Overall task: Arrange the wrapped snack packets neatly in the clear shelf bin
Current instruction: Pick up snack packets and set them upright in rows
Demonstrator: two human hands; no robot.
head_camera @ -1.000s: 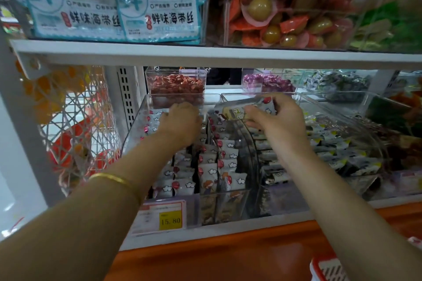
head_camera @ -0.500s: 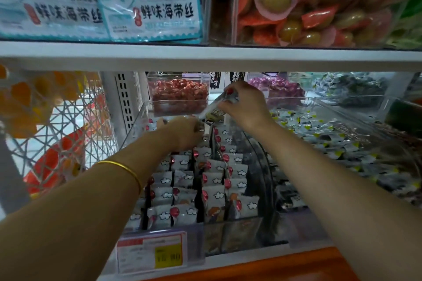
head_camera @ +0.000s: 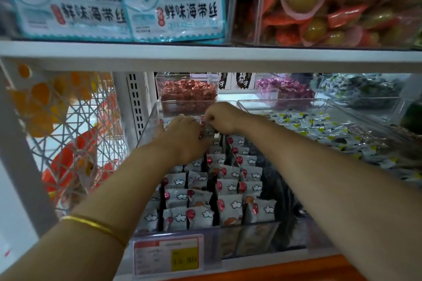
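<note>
Right hand (head_camera: 225, 118) has dropped to twelve o'clock in the bin (head_camera: 147, 131) — pinching a packet (head_camera: 209, 131) into the row (left hand (head_camera: 185, 140): grip unclear).

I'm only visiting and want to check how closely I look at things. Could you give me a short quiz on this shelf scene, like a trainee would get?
1. Which wrist wears the gold bracelet? A) left B) right C) both
2. True or false: the left hand and right hand meet over the snack packets at the front end of the clear bin.
3. Fill in: the price tag hangs on the bin's ___ wall.

Key: 1 A. 2 False, they meet at the far end. 3 front.
</note>
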